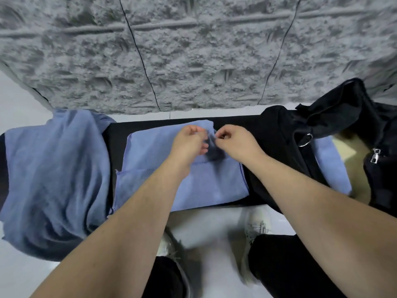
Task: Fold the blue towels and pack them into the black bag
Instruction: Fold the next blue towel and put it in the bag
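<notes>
A blue towel (150, 168) lies part-folded on the black table (120, 130) in front of me. My left hand (189, 140) and my right hand (234, 143) are close together over its far right part, each pinching a fold of the cloth between thumb and fingers. A small bunch of towel hangs blurred between the two hands. To the left a heap of loose blue towels (55, 179) drapes over the table's edge. The black bag (335, 117) stands open at the right, with a folded blue towel (330, 166) inside it.
A rough grey stone-pattern wall (193, 50) rises just behind the table. A metal ring (306, 139) and a zip pull (374, 155) hang on the bag. My shoes and dark trousers show on the pale floor (210, 224) below the table's near edge.
</notes>
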Action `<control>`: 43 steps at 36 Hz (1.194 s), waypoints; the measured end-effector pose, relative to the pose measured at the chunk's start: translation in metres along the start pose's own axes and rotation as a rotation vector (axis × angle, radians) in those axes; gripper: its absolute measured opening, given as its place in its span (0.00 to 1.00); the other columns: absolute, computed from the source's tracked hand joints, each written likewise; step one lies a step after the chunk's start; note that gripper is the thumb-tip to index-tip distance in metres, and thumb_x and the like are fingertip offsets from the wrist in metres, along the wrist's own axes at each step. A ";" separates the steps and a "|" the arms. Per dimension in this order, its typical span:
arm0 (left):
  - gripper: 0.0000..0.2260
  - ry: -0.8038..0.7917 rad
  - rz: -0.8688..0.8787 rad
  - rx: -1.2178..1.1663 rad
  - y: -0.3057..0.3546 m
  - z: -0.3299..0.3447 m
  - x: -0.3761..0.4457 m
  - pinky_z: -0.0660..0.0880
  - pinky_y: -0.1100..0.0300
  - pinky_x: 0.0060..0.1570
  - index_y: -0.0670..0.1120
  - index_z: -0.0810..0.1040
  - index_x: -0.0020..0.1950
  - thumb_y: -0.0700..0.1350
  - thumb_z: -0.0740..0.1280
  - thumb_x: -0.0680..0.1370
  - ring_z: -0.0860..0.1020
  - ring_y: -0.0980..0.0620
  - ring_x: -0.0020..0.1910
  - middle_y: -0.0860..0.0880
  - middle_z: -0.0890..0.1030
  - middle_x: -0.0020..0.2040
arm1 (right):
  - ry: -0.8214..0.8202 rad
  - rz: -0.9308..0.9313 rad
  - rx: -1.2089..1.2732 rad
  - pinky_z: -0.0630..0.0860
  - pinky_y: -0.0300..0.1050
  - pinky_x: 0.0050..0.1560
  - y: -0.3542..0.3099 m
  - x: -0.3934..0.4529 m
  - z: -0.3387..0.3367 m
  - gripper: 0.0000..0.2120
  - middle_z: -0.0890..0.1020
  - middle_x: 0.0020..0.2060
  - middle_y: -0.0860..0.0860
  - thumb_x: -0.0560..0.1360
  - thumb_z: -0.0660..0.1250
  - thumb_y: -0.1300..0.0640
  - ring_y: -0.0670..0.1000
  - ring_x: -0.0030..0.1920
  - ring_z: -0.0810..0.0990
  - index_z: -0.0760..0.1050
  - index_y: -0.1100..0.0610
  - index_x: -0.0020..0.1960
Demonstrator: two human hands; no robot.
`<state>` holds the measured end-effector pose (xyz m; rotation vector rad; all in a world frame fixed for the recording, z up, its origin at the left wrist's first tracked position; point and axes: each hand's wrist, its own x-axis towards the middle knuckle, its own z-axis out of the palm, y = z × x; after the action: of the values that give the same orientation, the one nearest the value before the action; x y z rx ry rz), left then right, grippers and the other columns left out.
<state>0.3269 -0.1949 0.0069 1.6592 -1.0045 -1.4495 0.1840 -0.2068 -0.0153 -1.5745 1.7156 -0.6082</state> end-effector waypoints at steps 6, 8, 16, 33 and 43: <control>0.16 0.062 -0.032 0.030 0.000 0.012 0.001 0.80 0.53 0.45 0.46 0.70 0.56 0.47 0.72 0.73 0.79 0.50 0.40 0.45 0.82 0.45 | -0.154 -0.095 -0.109 0.76 0.47 0.46 -0.012 -0.017 0.005 0.05 0.81 0.40 0.47 0.74 0.67 0.52 0.49 0.43 0.79 0.77 0.50 0.40; 0.10 0.086 -0.024 0.051 -0.005 0.010 0.005 0.81 0.47 0.50 0.45 0.72 0.54 0.41 0.69 0.76 0.81 0.47 0.42 0.43 0.83 0.45 | -0.153 -0.066 -0.067 0.74 0.46 0.43 -0.012 -0.016 0.004 0.08 0.79 0.35 0.47 0.76 0.64 0.56 0.48 0.38 0.77 0.76 0.52 0.38; 0.07 0.070 -0.071 -0.092 -0.006 0.005 0.007 0.82 0.50 0.49 0.43 0.78 0.43 0.39 0.64 0.80 0.84 0.43 0.45 0.39 0.83 0.47 | -0.030 0.175 0.241 0.76 0.46 0.48 -0.008 0.001 0.004 0.04 0.81 0.42 0.48 0.76 0.63 0.59 0.48 0.43 0.78 0.76 0.52 0.47; 0.11 0.053 -0.051 -0.098 -0.004 0.007 0.010 0.82 0.49 0.48 0.47 0.80 0.50 0.49 0.59 0.82 0.83 0.46 0.43 0.46 0.84 0.44 | 0.058 0.437 0.853 0.82 0.50 0.51 -0.033 0.010 0.017 0.14 0.82 0.49 0.58 0.75 0.70 0.63 0.56 0.49 0.82 0.71 0.53 0.57; 0.11 0.063 0.011 0.032 -0.008 0.013 0.011 0.79 0.60 0.38 0.53 0.76 0.62 0.44 0.59 0.82 0.76 0.53 0.34 0.50 0.79 0.43 | 0.350 0.331 0.984 0.69 0.37 0.39 -0.031 0.016 0.000 0.14 0.74 0.38 0.47 0.75 0.64 0.69 0.45 0.36 0.70 0.72 0.49 0.48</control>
<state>0.3154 -0.2016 -0.0069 1.7089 -1.0058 -1.3718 0.2043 -0.2272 0.0051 -0.5020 1.4714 -1.3371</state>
